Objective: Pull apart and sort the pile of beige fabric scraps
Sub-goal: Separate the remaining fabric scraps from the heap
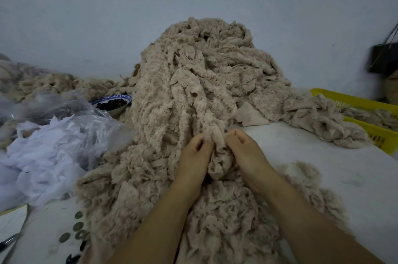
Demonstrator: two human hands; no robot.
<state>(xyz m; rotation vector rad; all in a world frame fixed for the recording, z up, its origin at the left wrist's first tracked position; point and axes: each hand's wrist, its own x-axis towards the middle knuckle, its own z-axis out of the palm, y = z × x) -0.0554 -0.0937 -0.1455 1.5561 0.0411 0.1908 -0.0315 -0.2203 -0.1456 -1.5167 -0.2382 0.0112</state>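
Both forearms reach forward, side by side. Left hand [195, 151] and right hand [243, 149], fingers curled, pinch one beige fuzzy fabric scrap [217, 145] between them, at the front foot of the tall beige scrap pile [200, 74] on the white table [323, 156].

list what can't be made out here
Head view:
Fingertips of left hand and right hand: tucked into the scrap they pinch.
Bowl contents: dark, too small; pile covers part.
Yellow basket: cut by right edge, scraps cover part.
Black bag: blurred, cut by edge.
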